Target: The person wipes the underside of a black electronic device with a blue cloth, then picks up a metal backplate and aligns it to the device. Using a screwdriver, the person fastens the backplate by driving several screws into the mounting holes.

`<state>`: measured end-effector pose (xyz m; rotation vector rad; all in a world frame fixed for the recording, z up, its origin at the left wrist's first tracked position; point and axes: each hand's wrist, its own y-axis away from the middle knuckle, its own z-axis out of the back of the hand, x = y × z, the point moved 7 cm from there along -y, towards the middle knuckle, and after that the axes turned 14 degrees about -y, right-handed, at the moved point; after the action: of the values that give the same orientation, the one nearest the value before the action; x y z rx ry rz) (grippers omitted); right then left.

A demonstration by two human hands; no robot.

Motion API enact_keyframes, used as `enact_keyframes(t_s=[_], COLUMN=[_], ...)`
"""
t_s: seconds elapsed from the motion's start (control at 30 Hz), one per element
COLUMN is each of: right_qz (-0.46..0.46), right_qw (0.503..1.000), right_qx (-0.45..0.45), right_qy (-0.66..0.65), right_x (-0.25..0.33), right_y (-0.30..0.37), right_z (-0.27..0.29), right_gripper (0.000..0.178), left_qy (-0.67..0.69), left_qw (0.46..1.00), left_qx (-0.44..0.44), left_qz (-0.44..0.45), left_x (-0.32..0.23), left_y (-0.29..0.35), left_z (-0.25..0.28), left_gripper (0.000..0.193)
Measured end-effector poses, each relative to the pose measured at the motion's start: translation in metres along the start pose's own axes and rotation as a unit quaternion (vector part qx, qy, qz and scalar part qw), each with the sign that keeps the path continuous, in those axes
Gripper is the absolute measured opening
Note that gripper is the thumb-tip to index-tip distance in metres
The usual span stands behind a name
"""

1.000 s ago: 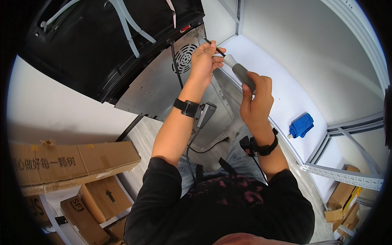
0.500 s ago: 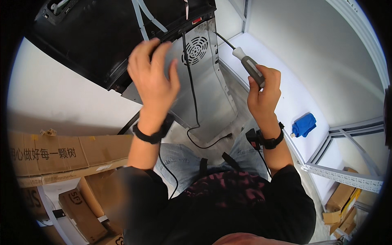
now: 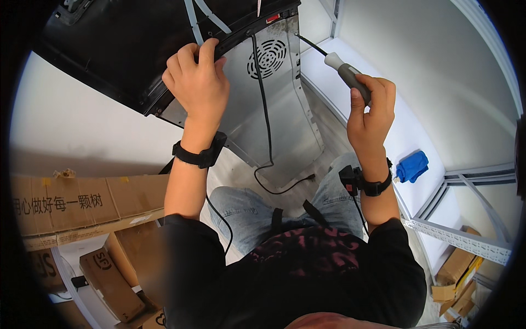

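A large appliance with a black top (image 3: 126, 60) and a grey metal panel (image 3: 244, 118) stands in front of me. In the panel is a round vent (image 3: 267, 58). My left hand (image 3: 198, 82) has its fingers curled over the black edge left of the vent. A screwdriver (image 3: 349, 75) with a grey handle and pale collar is in my right hand (image 3: 372, 112), gripped between thumb and fingers. Its shaft slants up and left, and the tip meets the panel's upper right corner. Down the panel runs a black power cord (image 3: 266, 118).
A blue cloth-like bundle (image 3: 412, 166) lies on the white surface (image 3: 378, 118) at right. Cardboard boxes (image 3: 104, 205) stand at left, with more boxes (image 3: 457, 263) at lower right. A white metal frame (image 3: 466, 236) borders the right side. Pale tubes (image 3: 211, 16) cross the black top.
My left hand has come down onto the black edge and taken hold there. The appliance, my right hand and the screwdriver appear shifted slightly up and right, with the tip still at the panel corner.
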<state>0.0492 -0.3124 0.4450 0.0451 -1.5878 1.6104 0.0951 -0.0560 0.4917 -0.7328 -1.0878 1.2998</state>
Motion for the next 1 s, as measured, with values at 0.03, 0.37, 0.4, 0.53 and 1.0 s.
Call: enact_keyframes(t_s=[0.03, 0.37, 0.4, 0.53, 1.0], right_qz=[0.028, -0.021, -0.060, 0.037, 0.045], right_qw=[1.000, 0.999, 0.997, 0.993, 0.998], right_qx=[-0.007, 0.001, 0.008, 0.000, -0.052], right_qy=[0.008, 0.043, 0.053, 0.116, 0.000], right_x=[0.002, -0.015, -0.021, -0.011, -0.018], right_y=[-0.001, 0.008, 0.010, 0.001, 0.015], right_z=[0.000, 0.001, 0.002, 0.005, 0.005], right_gripper=[0.019, 0.025, 0.026, 0.038, 0.035], left_qy=[-0.006, -0.011, -0.012, -0.021, -0.041], left_qw=[1.000, 0.993, 0.993, 0.993, 0.993], left_qx=[-0.003, 0.005, 0.001, 0.004, 0.014], left_qz=[-0.001, -0.119, -0.121, -0.116, -0.114], left_x=[-0.001, -0.001, 0.000, 0.000, -0.002], left_y=[-0.002, -0.009, -0.008, -0.008, -0.008], left_z=[0.001, -0.004, -0.003, -0.005, -0.004], left_gripper=[0.034, 0.037, 0.037, 0.038, 0.037])
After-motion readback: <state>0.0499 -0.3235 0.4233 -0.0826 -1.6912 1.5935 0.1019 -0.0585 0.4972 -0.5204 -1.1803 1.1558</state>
